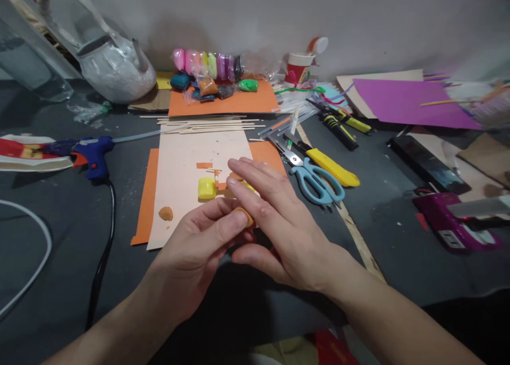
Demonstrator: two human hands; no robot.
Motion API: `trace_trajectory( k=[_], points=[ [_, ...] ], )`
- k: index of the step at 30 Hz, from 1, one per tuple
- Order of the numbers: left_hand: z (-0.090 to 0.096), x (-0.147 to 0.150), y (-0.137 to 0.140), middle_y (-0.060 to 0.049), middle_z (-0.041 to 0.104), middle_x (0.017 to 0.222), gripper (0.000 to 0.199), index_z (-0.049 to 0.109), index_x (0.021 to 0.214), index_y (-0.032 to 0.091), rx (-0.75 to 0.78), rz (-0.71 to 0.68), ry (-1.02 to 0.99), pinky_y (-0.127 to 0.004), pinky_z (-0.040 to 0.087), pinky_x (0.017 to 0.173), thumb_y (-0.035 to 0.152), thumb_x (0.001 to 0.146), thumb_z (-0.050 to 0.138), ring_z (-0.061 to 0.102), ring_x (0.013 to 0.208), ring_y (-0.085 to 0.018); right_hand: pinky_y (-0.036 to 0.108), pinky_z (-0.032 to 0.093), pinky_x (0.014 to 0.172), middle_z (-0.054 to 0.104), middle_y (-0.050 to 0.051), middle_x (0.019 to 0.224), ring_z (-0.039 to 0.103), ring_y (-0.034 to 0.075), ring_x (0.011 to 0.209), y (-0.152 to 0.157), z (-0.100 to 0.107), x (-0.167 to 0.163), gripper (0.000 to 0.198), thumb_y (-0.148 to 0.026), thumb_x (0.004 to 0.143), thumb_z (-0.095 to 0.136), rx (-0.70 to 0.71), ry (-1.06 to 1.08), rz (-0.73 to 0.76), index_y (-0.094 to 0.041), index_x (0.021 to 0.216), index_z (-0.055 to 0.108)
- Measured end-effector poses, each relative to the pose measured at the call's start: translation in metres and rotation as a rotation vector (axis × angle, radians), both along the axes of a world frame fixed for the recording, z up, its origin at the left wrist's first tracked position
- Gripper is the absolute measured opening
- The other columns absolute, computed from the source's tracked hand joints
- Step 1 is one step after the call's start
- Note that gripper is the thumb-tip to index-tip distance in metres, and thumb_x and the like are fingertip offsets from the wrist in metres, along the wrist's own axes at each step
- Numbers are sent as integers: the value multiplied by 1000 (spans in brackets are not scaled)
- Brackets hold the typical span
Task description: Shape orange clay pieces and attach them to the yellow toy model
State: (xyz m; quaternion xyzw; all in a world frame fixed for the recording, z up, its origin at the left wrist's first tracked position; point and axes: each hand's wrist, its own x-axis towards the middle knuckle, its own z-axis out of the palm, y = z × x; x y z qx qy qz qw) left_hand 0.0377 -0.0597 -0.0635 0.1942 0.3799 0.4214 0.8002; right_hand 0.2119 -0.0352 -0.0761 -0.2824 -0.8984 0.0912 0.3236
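Observation:
Between the thumb and fingers of my left hand (207,243) is a small brown-orange lump of modelling clay (244,216). My right hand (282,227) has its fingers stretched out, close against the lump's right side; whether they touch it I cannot tell. Below the hands lies a pale sheet of paper (179,168) over an orange sheet (145,205). Another bit of brown clay (166,213) rests on the pale sheet. Beyond my fingers sits a yellow block (206,188) beside small orange-and-white pieces (217,178), partly hidden by my right hand.
Blue scissors (319,181) and a yellow utility knife (332,167) lie to the right. A blue glue gun (95,155) with its cord is at left. Wooden sticks (215,126), packed coloured clay (207,65), a paper cup (298,67) and a grey kettle (113,70) stand behind.

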Motion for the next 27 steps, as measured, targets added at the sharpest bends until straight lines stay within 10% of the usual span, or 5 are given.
trace_trajectory(
  k=[27],
  points=[
    [1, -6, 3, 0, 74, 79, 15, 82, 83, 21, 156, -48, 82, -17, 53, 75, 35, 80, 86, 65, 76, -11, 47, 56, 105, 71, 18, 129, 68, 26, 123, -1, 9, 2, 26, -26, 90, 79, -181, 363, -19, -18, 114, 69]
  ],
)
